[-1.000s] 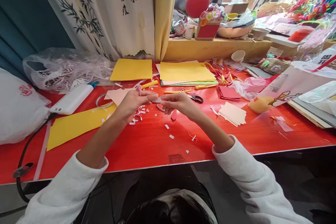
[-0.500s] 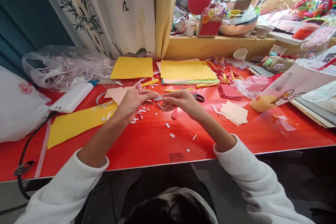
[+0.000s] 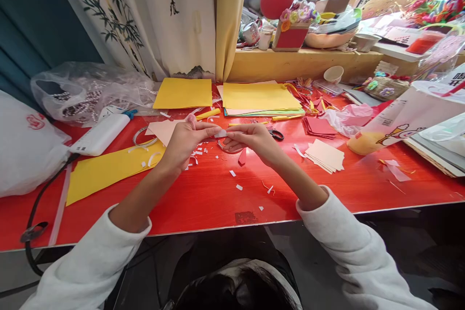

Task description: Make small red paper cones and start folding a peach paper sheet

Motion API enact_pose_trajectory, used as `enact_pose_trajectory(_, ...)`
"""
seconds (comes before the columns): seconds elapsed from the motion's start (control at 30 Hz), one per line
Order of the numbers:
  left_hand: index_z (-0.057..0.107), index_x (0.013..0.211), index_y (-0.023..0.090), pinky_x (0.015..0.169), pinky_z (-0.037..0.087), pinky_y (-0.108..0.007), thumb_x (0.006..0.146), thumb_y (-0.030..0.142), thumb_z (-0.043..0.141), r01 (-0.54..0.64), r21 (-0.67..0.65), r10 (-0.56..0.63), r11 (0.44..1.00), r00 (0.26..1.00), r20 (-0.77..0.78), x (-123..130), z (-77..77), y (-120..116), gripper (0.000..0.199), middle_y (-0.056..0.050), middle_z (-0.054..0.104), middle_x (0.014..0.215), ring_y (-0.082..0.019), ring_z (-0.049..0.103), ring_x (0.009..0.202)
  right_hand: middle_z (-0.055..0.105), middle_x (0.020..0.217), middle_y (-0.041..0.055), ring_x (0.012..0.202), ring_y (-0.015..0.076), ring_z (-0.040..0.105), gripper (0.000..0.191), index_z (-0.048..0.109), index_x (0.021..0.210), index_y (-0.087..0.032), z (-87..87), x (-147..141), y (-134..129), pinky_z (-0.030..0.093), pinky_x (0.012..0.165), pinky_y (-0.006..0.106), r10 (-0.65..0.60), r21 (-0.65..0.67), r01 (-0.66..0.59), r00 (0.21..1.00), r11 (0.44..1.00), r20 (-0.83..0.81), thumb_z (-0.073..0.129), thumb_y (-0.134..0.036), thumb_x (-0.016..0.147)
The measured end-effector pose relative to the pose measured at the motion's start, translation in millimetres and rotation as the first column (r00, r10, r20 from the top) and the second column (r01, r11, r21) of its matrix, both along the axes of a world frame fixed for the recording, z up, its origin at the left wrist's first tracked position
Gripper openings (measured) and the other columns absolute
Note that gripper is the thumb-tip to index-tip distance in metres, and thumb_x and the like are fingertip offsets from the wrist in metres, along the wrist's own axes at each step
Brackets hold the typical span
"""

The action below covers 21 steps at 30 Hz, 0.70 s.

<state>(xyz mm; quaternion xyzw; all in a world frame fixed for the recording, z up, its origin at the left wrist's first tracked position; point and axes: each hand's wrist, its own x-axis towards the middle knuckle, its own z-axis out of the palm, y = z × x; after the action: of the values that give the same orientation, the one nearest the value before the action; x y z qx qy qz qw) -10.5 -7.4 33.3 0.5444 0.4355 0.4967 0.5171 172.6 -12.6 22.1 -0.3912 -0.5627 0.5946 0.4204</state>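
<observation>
Over the middle of the red table, my left hand and my right hand meet fingertip to fingertip. Between them is a small white strip, pinched at its left end by my left thumb and finger and at its right end by my right fingers. Something pink shows at the back of my left hand; its kind is unclear. A thin curved edge shows below my right fingers, mostly hidden. Just past my right hand lie black-handled scissors. White paper scraps are scattered below the hands.
Yellow sheets and a stack of coloured paper lie at the back. A tape roll and white power bank-like box are left. Red squares, pale cards and a tilted drink cup stand right.
The white strip has turned slightly between my fingertips and shows a different face. Both hands stay in nearly the same place; the view has shifted a little.
</observation>
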Motion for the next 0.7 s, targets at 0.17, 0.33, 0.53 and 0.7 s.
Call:
enact_pose_trajectory(0.17,0.077,0.078,0.015,0.085,0.055,-0.033,0.062,0.03,0.081,-0.028,0.06,0.029,0.998,0.999,-0.022,1.1,-0.3,-1.4,0.022,-0.005,0.074,0.079,-0.019,0.068,0.08,0.074,0.077,0.0055,0.069,0.0144,0.072,0.024,0.071,0.093,-0.013,0.4,0.4,0.0,0.059,0.069,0.025,-0.002,0.003,0.002,0.999,1.0,-0.036,0.07,-0.031,0.078)
enact_pose_trajectory(0.33,0.077,0.08,0.017,0.088,0.054,-0.036,0.066,0.034,0.078,-0.035,0.161,0.051,0.986,0.994,-0.097,2.1,1.6,-5.0,0.022,-0.005,0.076,0.082,-0.022,0.069,0.085,0.074,0.078,0.006,0.072,0.0153,0.073,0.03,0.072,0.094,-0.013,2.2,0.3,-0.6,0.06,0.072,0.027,0.01,0.024,-0.008,0.998,1.0,-0.056,0.073,-0.036,0.074)
enact_pose_trajectory(0.53,0.077,0.082,0.02,0.089,0.052,-0.036,0.073,0.038,0.072,-0.035,0.293,0.1,0.956,0.972,-0.211,2.5,5.2,-11.5,0.021,-0.004,0.075,0.085,-0.022,0.068,0.088,0.073,0.076,0.0058,0.07,0.0154,0.072,0.027,0.074,0.09,-0.013,7.6,-3.4,-6.6,0.06,0.073,0.03,-0.049,0.023,0.051,0.994,0.998,-0.103,0.072,-0.035,0.074)
enact_pose_trajectory(0.7,0.077,0.08,0.019,0.089,0.051,-0.035,0.07,0.036,0.075,-0.032,0.216,0.065,0.976,0.987,-0.147,2.9,6.2,-10.0,0.02,-0.004,0.075,0.085,-0.021,0.067,0.088,0.074,0.076,0.0053,0.072,0.0158,0.072,0.024,0.074,0.088,-0.014,6.3,-4.5,-7.7,0.06,0.075,0.032,-0.082,0.027,0.086,0.987,0.996,-0.137,0.074,-0.033,0.072)
